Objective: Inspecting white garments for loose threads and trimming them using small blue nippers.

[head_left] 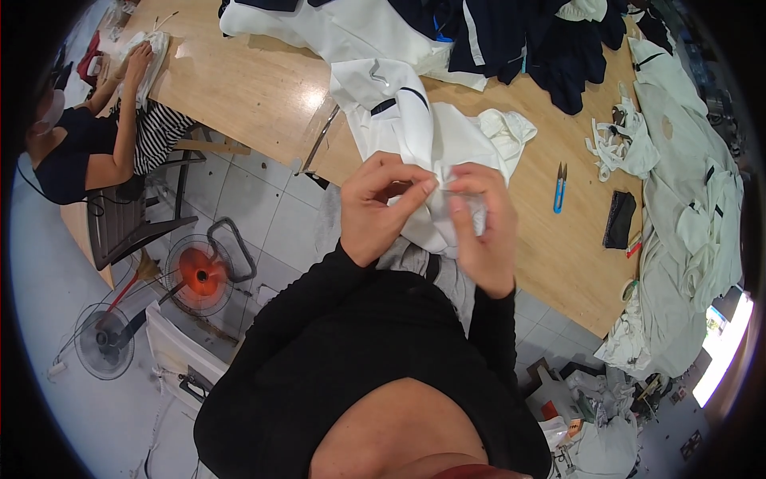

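A white garment (463, 132) with dark navy trim lies over the near table edge and hangs down in front of me. My left hand (379, 207) is closed, its thumb and forefinger pinching a bit of the white cloth. Close beside it, my right hand (484, 231) is over the same garment. Its fingertips are near the pinched spot and smeared by motion, so whether they grip anything cannot be made out. Blue-handled thread snips (559, 189) lie on the table to the right of my hands.
The wooden table (255, 80) carries navy garments (550, 48) at the back. White clothes (686, 199) are heaped along the right. A black pouch (619, 219) lies near them. At left, a person (88, 152) sits handling white cloth, near an orange-centred fan (199, 275).
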### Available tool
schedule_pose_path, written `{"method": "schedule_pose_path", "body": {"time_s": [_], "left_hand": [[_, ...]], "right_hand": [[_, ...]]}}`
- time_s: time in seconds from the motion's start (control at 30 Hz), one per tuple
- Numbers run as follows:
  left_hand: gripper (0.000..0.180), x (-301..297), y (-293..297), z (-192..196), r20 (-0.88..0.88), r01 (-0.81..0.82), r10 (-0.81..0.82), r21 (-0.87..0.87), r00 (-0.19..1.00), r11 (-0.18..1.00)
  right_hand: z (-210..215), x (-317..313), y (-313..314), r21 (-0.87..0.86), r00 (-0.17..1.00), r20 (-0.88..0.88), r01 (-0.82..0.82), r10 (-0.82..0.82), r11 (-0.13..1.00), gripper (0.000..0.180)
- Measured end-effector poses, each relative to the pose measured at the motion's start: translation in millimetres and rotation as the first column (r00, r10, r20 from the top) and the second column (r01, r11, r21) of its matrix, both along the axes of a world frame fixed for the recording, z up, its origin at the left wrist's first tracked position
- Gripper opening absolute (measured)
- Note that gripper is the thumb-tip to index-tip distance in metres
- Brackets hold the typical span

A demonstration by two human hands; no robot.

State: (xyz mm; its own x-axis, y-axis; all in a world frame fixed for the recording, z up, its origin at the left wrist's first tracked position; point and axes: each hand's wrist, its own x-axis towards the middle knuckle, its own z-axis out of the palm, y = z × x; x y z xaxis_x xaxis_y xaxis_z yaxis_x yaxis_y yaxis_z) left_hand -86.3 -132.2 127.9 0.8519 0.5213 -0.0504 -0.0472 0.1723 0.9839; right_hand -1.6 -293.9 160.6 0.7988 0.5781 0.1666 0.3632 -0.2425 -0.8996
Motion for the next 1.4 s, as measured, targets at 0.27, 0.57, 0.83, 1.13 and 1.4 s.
{"method": "schedule_pose_path", "body": {"time_s": [0.27,0.57,0.83,1.13,1.4], "left_hand": [[0.016,-4,12,-7,-0.021,-0.105,0.11,-0.518,0.994,0.849],[0.014,-16,16,-8,0.125,0.061,0.01,-0.555,0.992,0.83],[0.012,-18,14,-5,0.193,0.196,-0.114,-0.487,0.975,0.851],[0.011,-18,12,-2,0.19,0.298,-0.245,-0.353,0.951,0.887],[0.012,-10,16,9,0.18,0.269,-0.264,0.001,0.948,0.963]], "right_hand": [[-152,94,-200,-0.369,0.553,0.701,0.822,-0.451,0.434,0.028],[-174,53,-205,-0.487,0.624,0.675,0.778,-0.394,0.397,0.014],[-158,21,-209,-0.153,0.51,-0.368,0.792,-0.778,0.591,0.02],[-25,-11,-116,0.533,0.676,-0.732,0.492,0.083,0.688,0.074],[26,-50,-44,0.06,0.785,-0.619,0.079,-0.026,0.995,0.017]]}}
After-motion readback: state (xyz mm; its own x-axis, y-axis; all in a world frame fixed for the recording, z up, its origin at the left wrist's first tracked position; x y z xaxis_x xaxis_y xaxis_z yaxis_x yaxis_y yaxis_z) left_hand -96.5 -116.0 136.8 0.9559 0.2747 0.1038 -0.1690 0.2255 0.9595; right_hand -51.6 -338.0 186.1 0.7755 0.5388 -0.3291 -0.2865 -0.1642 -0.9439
